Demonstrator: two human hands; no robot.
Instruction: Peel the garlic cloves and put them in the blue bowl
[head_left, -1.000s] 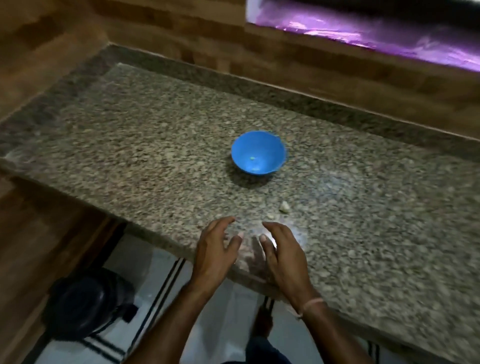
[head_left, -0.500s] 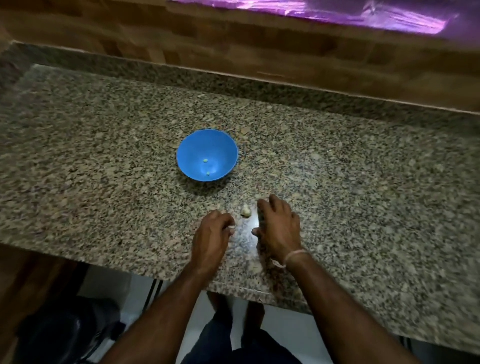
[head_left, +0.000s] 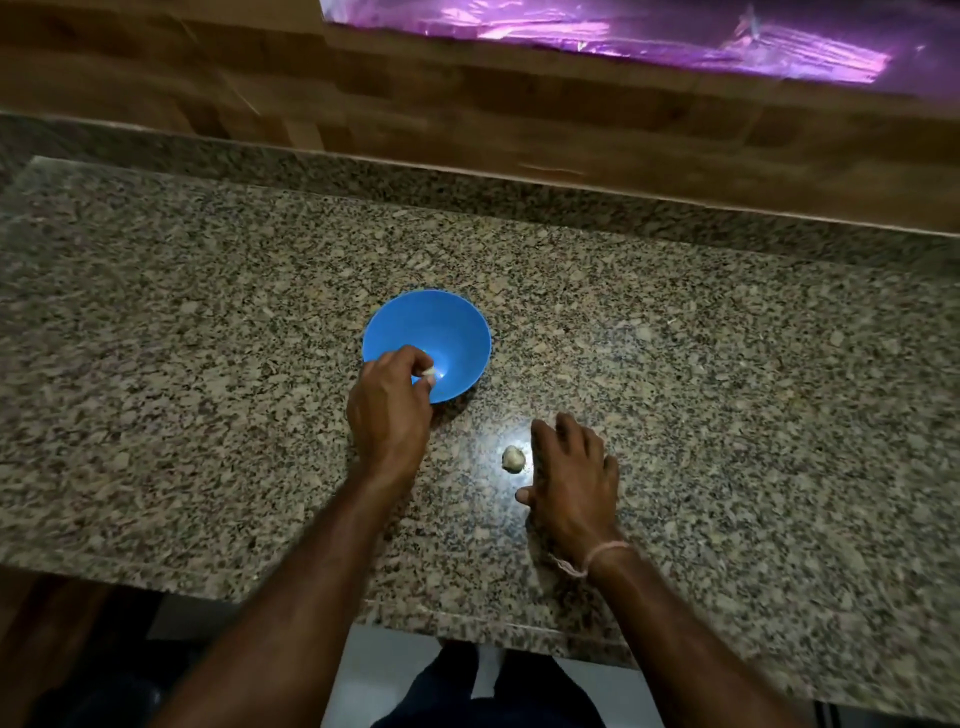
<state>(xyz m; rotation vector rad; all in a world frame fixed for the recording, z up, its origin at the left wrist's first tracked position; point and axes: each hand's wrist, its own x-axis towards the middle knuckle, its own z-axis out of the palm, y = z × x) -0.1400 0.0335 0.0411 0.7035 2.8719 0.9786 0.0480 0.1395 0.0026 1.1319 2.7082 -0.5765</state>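
Left hand: the left hand (head_left: 389, 415) has its fingers curled, with thumb and fingertips pinched together on a small whitish garlic clove (head_left: 429, 372).
Held clove: it sits at the very tips of the left hand's fingers, over the near-left part of the bowl. Whether it touches the bowl's inner wall cannot be told.
Bowl: the round blue plastic bowl (head_left: 452, 332) stands upright just beyond the left hand's knuckles. The fingertips reach in over its near rim.
Right hand: the right hand (head_left: 574, 473) lies palm down, low over the counter. Its fingers are loosely spread and point away from the person, the thumb sticks out toward the left hand, and it holds nothing.
Loose garlic: a second whitish garlic piece (head_left: 513, 459) lies on the counter just beside the right hand's index finger, on the thumb side, between the two hands. Whether the finger touches it, or whether it is peeled, cannot be told.
Wrist: a thin pale thread bracelet (head_left: 597, 556) circles the right wrist.
Counter: a speckled brown-grey granite countertop (head_left: 208, 364) spreads under both hands.
Beyond the hands: a brown wooden wall panel (head_left: 467, 104) runs past the bowl, and a shiny purple sheet (head_left: 623, 31) lies farther still.
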